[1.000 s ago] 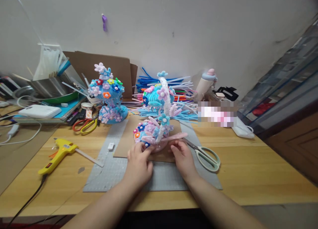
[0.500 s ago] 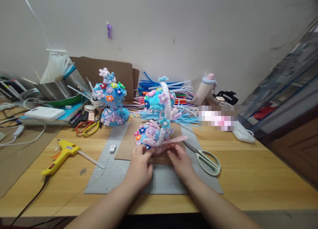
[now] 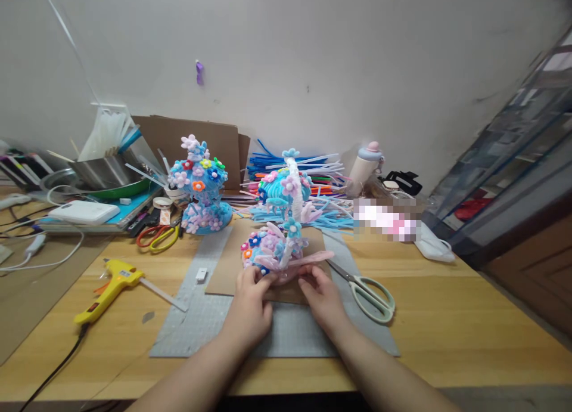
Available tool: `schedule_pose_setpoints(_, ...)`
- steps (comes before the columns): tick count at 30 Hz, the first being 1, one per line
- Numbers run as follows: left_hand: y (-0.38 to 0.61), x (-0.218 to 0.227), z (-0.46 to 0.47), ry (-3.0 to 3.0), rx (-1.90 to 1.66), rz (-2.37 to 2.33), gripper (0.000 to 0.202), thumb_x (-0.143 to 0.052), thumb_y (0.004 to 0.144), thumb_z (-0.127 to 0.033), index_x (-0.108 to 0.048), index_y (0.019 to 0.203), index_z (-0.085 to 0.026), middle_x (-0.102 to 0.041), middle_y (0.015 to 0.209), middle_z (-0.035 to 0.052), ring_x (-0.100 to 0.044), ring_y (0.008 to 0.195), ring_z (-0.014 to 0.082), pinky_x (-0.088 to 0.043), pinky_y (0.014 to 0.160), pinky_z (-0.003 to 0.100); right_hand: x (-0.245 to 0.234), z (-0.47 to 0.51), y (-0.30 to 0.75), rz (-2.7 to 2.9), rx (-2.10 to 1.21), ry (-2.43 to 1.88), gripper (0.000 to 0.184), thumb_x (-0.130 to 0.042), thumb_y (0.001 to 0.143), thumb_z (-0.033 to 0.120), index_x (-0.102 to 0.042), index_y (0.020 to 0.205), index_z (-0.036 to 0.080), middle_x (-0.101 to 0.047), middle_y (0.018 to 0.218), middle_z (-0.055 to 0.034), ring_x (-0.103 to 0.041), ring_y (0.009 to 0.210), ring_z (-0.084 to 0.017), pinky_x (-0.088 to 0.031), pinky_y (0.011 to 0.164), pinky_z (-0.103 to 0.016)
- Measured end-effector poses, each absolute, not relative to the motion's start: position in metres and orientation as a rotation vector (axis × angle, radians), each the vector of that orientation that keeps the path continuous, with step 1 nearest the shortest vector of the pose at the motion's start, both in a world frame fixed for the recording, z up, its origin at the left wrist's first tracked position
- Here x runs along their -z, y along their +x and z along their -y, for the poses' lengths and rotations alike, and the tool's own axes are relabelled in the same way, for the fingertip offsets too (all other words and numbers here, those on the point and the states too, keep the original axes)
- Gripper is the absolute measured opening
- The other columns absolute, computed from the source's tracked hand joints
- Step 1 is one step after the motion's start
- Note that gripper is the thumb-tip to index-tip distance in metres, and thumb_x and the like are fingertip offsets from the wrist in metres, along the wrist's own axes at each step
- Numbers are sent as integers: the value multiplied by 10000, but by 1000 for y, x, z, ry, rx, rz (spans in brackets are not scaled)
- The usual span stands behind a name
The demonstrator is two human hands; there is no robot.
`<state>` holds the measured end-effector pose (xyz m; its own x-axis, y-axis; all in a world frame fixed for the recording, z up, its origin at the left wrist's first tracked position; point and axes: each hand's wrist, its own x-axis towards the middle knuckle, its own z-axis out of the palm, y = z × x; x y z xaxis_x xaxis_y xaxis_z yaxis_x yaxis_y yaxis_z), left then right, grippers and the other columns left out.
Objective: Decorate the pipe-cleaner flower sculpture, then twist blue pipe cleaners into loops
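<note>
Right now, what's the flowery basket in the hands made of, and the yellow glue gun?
The flowery basket, held by the left hand and right hand, looks like fuzzy pipe cleaners: soft, matte, bent into petals and a twisted white handle. The yellow glue gun looks like hard, smooth plastic, slightly shiny.

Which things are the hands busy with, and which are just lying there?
In use: flower basket, held by left hand and right hand; cardboard under it.
Lying about: glue gun, pale scissors, blue flower tree, pipe cleaners, bottle.
</note>
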<state>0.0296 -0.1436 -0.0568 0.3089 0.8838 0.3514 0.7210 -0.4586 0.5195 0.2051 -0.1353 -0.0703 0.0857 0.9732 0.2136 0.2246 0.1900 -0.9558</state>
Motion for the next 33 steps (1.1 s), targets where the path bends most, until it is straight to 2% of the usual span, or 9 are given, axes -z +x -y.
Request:
schedule_pose_setpoints(19, 30, 58, 143, 2310, -872, -1452, 611, -462, 595, 47, -584, 1129, -226, -413, 1053, 74, -401, 1040, 246, -371, 941, 421, 72, 136, 205, 1409, -876, -1238, 91, -497, 774, 240, -562, 821, 198, -604, 878, -61, -576, 883, -216, -483, 790, -351)
schedule_pose_setpoints(33, 30, 59, 143, 2321, -871, -1439, 594, -457, 602, 35, -572, 1130, -212, -396, 1026, 71, -394, 1016, 245, -370, 922, 419, 73, 135, 206, 1450, -797, -1243, 85, -500, 761, 201, -571, 807, 190, -578, 905, -54, -572, 872, -199, -477, 809, -351)
